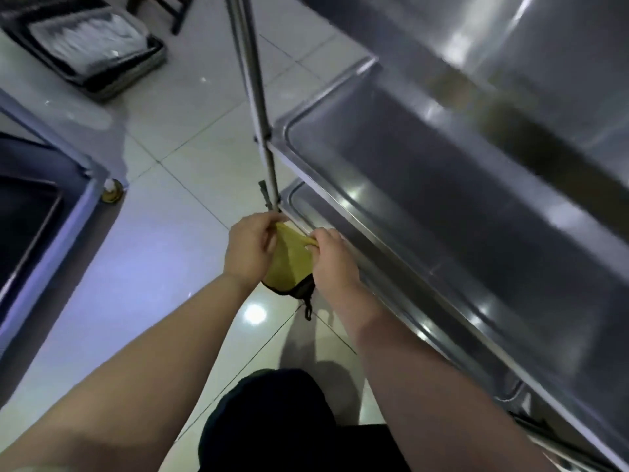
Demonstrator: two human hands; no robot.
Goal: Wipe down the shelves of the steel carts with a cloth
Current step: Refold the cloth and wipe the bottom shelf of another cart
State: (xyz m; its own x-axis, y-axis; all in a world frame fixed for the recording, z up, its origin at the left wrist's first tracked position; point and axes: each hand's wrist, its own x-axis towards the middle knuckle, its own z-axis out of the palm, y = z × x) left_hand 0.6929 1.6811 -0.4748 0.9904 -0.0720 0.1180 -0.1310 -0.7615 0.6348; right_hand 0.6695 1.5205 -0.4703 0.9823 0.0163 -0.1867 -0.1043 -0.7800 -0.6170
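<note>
Left grip (250,248) and right grip (332,258) pinching top edge of yellow cloth (289,260), above floor (190,158), just beside lowest cart shelf (401,287). Probably light, soft, limp; best gathered into a pad.

Dim, blurred picture (edges bent), glare on floor (254,314).

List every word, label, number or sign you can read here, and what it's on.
No readable text anywhere.
The yellow cloth, the steel cart and the stacked trays show no lettering, and the picture is blurred.
</note>
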